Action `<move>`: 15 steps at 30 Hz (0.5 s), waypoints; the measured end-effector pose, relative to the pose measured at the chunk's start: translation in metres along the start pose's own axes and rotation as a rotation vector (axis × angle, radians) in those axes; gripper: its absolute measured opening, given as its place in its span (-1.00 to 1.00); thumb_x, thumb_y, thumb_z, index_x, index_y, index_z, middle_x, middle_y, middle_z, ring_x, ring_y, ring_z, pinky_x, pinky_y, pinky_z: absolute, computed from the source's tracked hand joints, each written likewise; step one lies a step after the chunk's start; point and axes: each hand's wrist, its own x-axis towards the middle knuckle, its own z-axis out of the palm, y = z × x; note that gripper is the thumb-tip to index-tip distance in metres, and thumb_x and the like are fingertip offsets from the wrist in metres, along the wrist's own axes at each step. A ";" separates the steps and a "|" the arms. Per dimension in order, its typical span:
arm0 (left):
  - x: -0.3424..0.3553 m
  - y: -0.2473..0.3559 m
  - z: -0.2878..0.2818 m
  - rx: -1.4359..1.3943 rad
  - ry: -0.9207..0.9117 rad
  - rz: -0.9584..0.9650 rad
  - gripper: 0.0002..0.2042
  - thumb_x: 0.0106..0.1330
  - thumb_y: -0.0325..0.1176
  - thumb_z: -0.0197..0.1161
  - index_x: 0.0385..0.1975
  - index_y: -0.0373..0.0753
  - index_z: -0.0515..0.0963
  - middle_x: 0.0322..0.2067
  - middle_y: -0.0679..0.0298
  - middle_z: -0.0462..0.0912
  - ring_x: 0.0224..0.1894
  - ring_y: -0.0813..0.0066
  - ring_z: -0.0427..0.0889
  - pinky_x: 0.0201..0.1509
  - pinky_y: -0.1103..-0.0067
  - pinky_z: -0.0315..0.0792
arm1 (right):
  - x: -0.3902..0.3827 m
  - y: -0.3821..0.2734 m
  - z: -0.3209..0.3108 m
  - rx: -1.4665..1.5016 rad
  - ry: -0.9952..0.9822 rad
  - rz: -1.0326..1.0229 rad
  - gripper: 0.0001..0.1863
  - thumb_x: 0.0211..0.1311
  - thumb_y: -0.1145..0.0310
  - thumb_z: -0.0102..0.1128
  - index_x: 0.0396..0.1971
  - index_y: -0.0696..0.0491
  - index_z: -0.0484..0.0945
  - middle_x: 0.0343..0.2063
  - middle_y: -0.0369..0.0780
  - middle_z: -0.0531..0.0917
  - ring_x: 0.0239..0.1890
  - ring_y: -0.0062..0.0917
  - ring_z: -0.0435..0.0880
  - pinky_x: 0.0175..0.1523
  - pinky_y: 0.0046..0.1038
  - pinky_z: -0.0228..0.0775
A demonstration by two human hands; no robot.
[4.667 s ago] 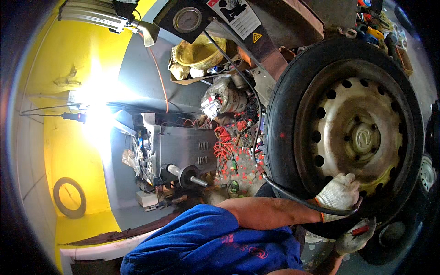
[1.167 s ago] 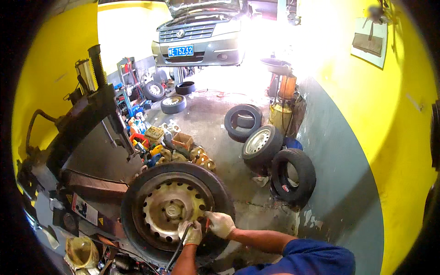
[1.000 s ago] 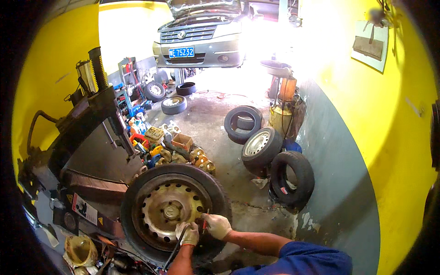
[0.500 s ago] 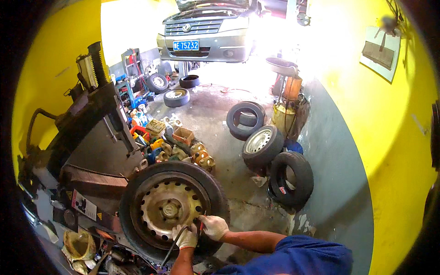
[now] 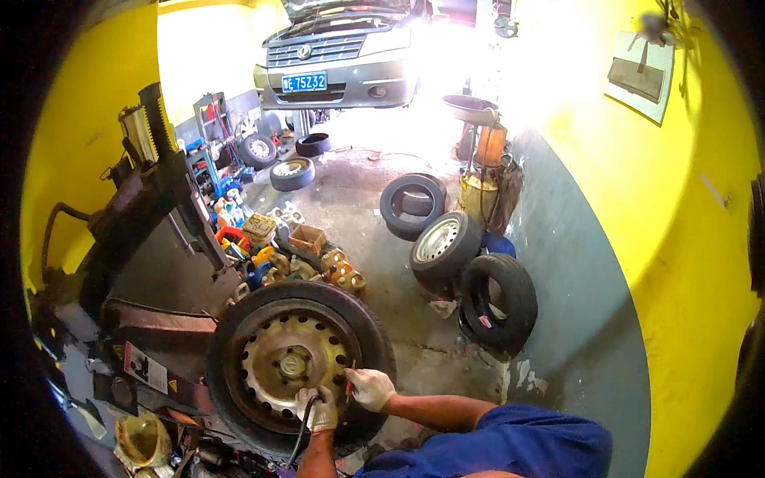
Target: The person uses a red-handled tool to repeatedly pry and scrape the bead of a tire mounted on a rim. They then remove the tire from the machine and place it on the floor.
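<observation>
My right fingers (image 5: 358, 377), pinching a slim red tool (image 5: 349, 389), have reached the silver steel rim (image 5: 267, 344). Left fingers (image 5: 306, 398) clasp black rubber hose (image 5: 300, 439); both hands work there.

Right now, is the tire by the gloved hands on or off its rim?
On: the black tire encircles the metal rim.

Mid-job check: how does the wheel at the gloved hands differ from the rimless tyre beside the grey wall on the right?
The wheel has a worn metal rim with round holes; the rimless tyre has an open middle. The left hand and right hand are at the wheel; neither touches the rimless tyre. The wheel looks larger in view than the rimless tyre, but is nearer the camera. Both have dark rubber.
</observation>
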 end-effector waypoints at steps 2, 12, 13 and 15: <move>-0.001 0.001 0.002 0.022 0.017 0.016 -0.73 0.22 -0.28 0.30 -0.65 -0.30 0.57 -0.47 0.01 0.56 -0.31 -0.06 0.59 -0.22 0.11 0.49 | -0.001 -0.003 -0.004 0.007 0.017 0.010 -0.76 0.15 0.37 0.23 -0.15 0.00 0.58 -0.41 -0.16 0.70 -0.30 -0.13 0.71 -0.19 -0.14 0.54; -0.003 -0.003 -0.008 -0.247 -0.161 -0.032 -0.73 0.27 -0.19 0.28 -0.46 -0.31 0.58 -0.38 -0.07 0.61 -0.34 -0.14 0.63 -0.23 0.11 0.51 | -0.004 -0.001 0.001 -0.015 0.018 0.017 -0.67 0.22 0.37 0.15 -0.01 0.01 0.61 -0.41 -0.19 0.73 -0.30 -0.18 0.74 -0.21 -0.18 0.56; -0.005 -0.008 -0.002 -0.282 -0.129 -0.022 -0.75 0.27 -0.21 0.28 -0.43 -0.31 0.58 -0.36 -0.07 0.61 -0.34 -0.14 0.62 -0.23 0.12 0.51 | -0.006 0.000 0.002 0.000 0.027 0.027 -0.67 0.23 0.34 0.16 0.00 0.02 0.58 -0.39 -0.15 0.72 -0.28 -0.13 0.73 -0.19 -0.15 0.55; -0.009 -0.018 0.013 -0.354 -0.057 -0.005 -0.77 0.28 -0.24 0.28 -0.37 -0.30 0.57 -0.32 -0.06 0.62 -0.33 -0.15 0.62 -0.23 0.14 0.50 | -0.006 -0.001 0.001 0.029 0.047 0.038 -0.66 0.25 0.29 0.18 0.00 0.04 0.53 -0.36 -0.06 0.71 -0.25 -0.05 0.72 -0.16 -0.08 0.54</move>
